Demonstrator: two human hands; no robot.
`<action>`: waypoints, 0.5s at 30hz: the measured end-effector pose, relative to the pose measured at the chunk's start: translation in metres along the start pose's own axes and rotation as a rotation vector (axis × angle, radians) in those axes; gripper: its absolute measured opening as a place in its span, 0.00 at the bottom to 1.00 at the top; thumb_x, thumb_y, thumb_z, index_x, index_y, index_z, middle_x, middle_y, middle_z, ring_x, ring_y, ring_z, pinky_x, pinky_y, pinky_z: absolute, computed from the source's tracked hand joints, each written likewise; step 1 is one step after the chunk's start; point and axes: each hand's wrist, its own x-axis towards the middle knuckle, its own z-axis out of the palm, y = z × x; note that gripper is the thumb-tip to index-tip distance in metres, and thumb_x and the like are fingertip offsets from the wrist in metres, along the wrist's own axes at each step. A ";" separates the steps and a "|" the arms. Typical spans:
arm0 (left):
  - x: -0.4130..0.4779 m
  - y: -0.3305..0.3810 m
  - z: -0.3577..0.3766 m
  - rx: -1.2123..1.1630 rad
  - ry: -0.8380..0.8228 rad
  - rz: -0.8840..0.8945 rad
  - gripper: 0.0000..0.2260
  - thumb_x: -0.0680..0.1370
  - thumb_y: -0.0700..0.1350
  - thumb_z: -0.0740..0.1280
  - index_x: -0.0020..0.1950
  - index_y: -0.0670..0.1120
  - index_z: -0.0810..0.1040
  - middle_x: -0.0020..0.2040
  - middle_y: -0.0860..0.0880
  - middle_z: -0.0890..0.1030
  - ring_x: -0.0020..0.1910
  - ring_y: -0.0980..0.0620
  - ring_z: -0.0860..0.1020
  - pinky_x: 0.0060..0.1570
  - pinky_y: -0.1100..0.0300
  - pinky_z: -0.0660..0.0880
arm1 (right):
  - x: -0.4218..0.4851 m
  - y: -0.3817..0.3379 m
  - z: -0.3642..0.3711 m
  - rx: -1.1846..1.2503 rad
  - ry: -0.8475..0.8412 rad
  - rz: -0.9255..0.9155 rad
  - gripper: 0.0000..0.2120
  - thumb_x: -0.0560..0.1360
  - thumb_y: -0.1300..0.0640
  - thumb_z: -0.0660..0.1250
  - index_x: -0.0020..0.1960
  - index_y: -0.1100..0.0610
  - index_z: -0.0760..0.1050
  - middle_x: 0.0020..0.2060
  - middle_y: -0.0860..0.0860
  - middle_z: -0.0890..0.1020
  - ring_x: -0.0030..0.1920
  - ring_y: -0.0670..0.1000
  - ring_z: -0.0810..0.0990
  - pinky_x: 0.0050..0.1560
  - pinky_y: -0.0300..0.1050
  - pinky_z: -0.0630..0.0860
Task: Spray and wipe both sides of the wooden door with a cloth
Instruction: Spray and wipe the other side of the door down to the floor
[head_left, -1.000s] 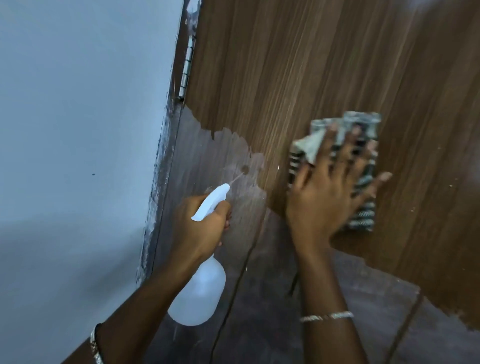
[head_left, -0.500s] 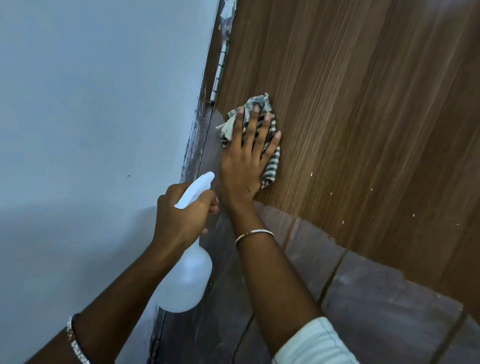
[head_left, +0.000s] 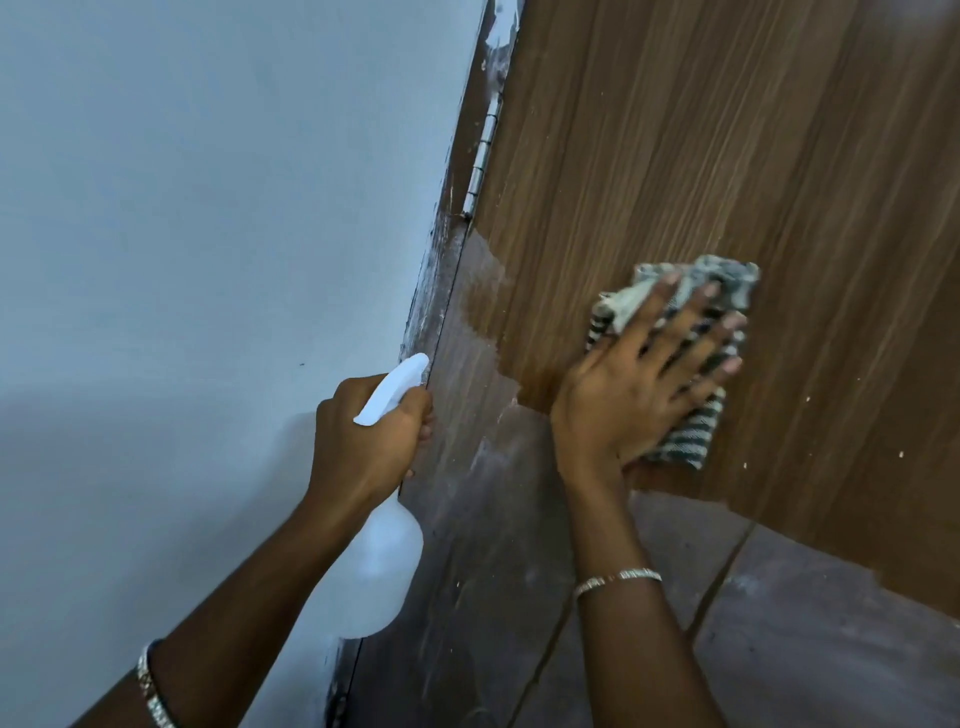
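It looks like a room doorway in a home: a wooden door (head_left: 727, 156) hangs on a metal hinge (head_left: 485, 150) beside a pale painted wall (head_left: 208, 208), above a dark tiled floor (head_left: 831, 654).

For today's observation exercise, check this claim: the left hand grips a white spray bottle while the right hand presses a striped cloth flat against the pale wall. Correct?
Not quite. In the head view the right hand presses the striped cloth against the wooden door, not the pale wall. The left hand does grip the white spray bottle.
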 end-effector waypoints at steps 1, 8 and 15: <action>0.002 -0.002 -0.002 -0.009 -0.008 -0.002 0.08 0.81 0.46 0.67 0.44 0.45 0.81 0.36 0.51 0.81 0.34 0.51 0.81 0.27 0.68 0.76 | 0.003 -0.020 0.011 0.014 -0.020 -0.063 0.31 0.85 0.53 0.54 0.85 0.54 0.50 0.83 0.60 0.54 0.82 0.66 0.52 0.80 0.68 0.47; 0.009 -0.009 -0.015 -0.033 0.014 0.007 0.06 0.79 0.43 0.70 0.41 0.49 0.82 0.38 0.51 0.84 0.39 0.49 0.83 0.31 0.59 0.81 | -0.004 -0.141 0.071 0.098 -0.148 -0.361 0.29 0.87 0.49 0.46 0.84 0.61 0.48 0.83 0.62 0.52 0.83 0.62 0.50 0.82 0.63 0.46; 0.004 -0.015 -0.033 -0.028 -0.014 -0.010 0.07 0.77 0.45 0.70 0.41 0.46 0.84 0.40 0.46 0.85 0.41 0.48 0.83 0.31 0.58 0.81 | -0.104 -0.085 0.068 0.126 -0.231 -0.451 0.31 0.86 0.49 0.53 0.84 0.60 0.49 0.83 0.62 0.51 0.83 0.61 0.49 0.81 0.63 0.51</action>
